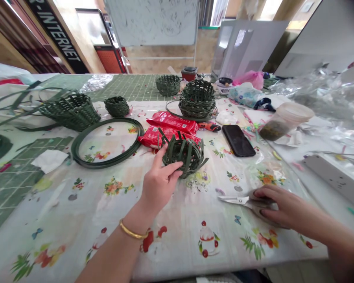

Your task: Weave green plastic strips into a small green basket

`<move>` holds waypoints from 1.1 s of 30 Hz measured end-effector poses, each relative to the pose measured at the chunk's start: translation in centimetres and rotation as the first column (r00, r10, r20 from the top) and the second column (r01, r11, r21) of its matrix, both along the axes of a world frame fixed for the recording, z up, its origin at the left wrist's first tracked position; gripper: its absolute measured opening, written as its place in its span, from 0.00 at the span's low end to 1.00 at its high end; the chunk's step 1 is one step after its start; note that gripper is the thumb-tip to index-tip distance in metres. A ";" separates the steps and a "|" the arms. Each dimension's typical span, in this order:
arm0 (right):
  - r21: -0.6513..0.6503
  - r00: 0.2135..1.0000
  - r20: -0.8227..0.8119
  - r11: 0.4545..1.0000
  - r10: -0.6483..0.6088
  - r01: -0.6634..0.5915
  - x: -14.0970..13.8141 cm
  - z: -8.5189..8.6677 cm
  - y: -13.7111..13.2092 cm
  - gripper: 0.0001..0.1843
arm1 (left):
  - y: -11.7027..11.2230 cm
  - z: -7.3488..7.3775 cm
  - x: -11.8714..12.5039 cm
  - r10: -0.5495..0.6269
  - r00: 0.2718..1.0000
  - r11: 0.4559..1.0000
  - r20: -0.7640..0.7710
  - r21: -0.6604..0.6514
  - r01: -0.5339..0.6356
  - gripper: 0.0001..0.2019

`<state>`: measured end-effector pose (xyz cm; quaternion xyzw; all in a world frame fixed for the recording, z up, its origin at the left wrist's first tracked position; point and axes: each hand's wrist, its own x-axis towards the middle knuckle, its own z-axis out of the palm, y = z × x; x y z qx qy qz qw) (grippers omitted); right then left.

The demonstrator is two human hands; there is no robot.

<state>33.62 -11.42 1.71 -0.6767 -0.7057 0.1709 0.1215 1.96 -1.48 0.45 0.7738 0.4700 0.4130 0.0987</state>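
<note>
Loose-ended basket (190, 155) lies beyond hands (157, 186), touching the left

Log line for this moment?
left hand: touching part-woven green basket | right hand: holding scissors | red packets: beyond basket | phone: beyond scissors

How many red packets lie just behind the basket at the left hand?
2. The farther packet reaches toward the orange-handled tool; the nearer packet lies just in front of it, partly hidden by the woven basket. More could be hidden underneath.
</note>
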 end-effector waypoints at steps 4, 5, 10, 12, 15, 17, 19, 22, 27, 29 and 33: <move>-0.250 0.981 -0.184 0.963 0.052 -0.098 -0.9 1.0 -0.2 0.15 | -0.2 0.4 -0.1 0.026 0.999 0.999 0.029 -0.028 -0.025 0.11; -0.262 0.968 -0.245 0.958 0.053 -0.118 -1.3 1.2 -0.2 0.15 | -0.3 0.6 -0.2 0.034 0.998 0.999 0.059 -0.003 -0.034 0.11; -0.282 0.811 -0.582 0.951 -0.062 -0.130 -5.2 0.7 -0.4 0.08 | -0.9 1.6 -0.2 0.030 0.962 0.999 0.273 -0.046 -0.018 0.10; -0.287 0.721 -0.682 0.951 -0.120 -0.114 -7.2 0.2 -0.4 0.11 | -1.1 2.0 0.1 0.026 0.951 0.976 0.310 -0.214 0.042 0.12; -0.238 0.740 -0.666 0.967 -0.094 -0.091 -9.7 0.0 0.1 0.10 | -1.2 2.4 0.7 0.039 0.919 0.916 0.393 -0.381 0.124 0.14; -0.182 0.789 -0.611 0.981 -0.061 -0.065 -10.8 0.3 0.4 0.07 | -1.0 2.7 1.2 0.053 0.876 0.883 0.479 -0.433 0.183 0.15; -0.132 0.837 -0.547 0.990 -0.030 -0.050 -11.5 0.7 0.7 0.05 | -0.7 2.9 1.5 0.067 0.832 0.848 0.550 -0.471 0.244 0.16; -0.071 0.883 -0.469 0.997 -0.003 -0.034 -12.1 1.2 1.0 0.05 | -0.1 3.0 1.9 0.086 0.806 0.797 0.586 -0.526 0.297 0.16; -0.021 0.929 -0.369 1.000 -0.014 0.007 -13.0 1.4 1.6 0.09 | 0.6 2.7 2.1 0.114 0.810 0.795 0.575 -0.542 0.273 0.11; -0.012 0.936 -0.350 0.999 -0.038 0.036 -13.4 1.4 1.9 0.10 | 0.5 2.6 2.1 0.128 0.806 0.797 0.578 -0.544 0.264 0.09; -0.011 0.937 -0.340 0.997 -0.078 0.079 -14.3 1.6 2.5 0.11 | 0.3 2.7 2.1 0.147 0.798 0.796 0.585 -0.549 0.256 0.09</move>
